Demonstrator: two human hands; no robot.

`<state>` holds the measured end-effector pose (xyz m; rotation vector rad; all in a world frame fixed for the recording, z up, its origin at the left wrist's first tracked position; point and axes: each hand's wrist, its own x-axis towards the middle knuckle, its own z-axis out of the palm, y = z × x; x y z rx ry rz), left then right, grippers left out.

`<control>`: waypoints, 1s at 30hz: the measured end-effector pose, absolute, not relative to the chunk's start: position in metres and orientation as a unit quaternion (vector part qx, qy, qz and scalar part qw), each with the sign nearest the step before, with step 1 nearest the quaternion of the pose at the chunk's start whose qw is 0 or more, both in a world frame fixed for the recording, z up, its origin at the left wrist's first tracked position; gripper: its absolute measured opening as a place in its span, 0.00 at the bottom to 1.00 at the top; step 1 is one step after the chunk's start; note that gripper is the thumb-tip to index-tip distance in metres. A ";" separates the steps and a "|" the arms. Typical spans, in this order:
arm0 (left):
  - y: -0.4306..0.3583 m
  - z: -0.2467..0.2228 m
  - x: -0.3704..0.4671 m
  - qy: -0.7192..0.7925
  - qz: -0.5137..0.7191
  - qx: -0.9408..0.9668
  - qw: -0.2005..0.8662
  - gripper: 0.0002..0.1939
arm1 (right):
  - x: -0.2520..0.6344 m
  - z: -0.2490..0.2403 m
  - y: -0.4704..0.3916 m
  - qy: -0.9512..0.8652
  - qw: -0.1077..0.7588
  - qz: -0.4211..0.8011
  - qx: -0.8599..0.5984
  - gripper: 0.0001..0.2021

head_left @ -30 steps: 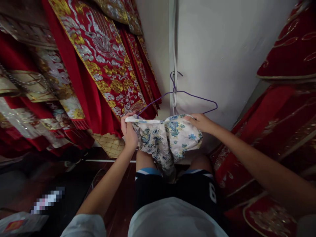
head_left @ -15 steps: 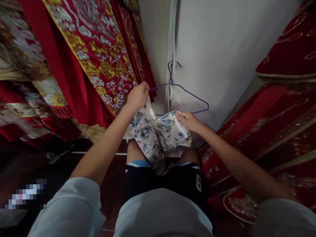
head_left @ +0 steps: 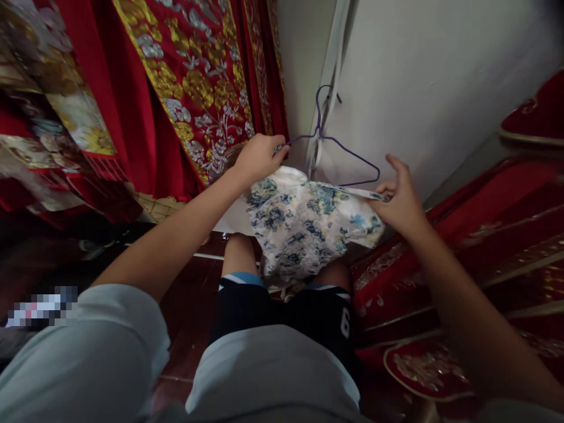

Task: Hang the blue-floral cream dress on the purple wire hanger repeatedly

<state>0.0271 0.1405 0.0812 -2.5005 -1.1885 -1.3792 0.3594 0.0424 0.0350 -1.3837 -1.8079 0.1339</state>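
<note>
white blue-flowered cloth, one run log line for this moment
left hand: holds white blue-flowered cloth | right hand: holds its right end, one finger raised | thin purple hanger: partly behind cloth, against pale wall

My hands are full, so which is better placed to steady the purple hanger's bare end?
Probably right: your right hand is just beside that end of the purple hanger, one finger raised off the floral cloth. Your left hand grips cloth over at the other side.
</note>
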 end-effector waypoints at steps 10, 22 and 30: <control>0.155 0.080 0.020 -0.389 -0.450 -0.804 -0.003 0.14 | 0.377 0.056 0.070 -0.662 0.345 0.083 -0.660 0.12; 0.136 0.094 0.023 -0.408 -0.417 -0.812 -0.009 0.14 | 0.389 0.041 0.089 -0.593 0.431 0.173 -0.658 0.43; 0.139 0.095 0.011 -0.424 -0.375 -0.823 0.047 0.14 | 0.385 0.045 0.055 -0.691 0.363 0.136 -0.610 0.26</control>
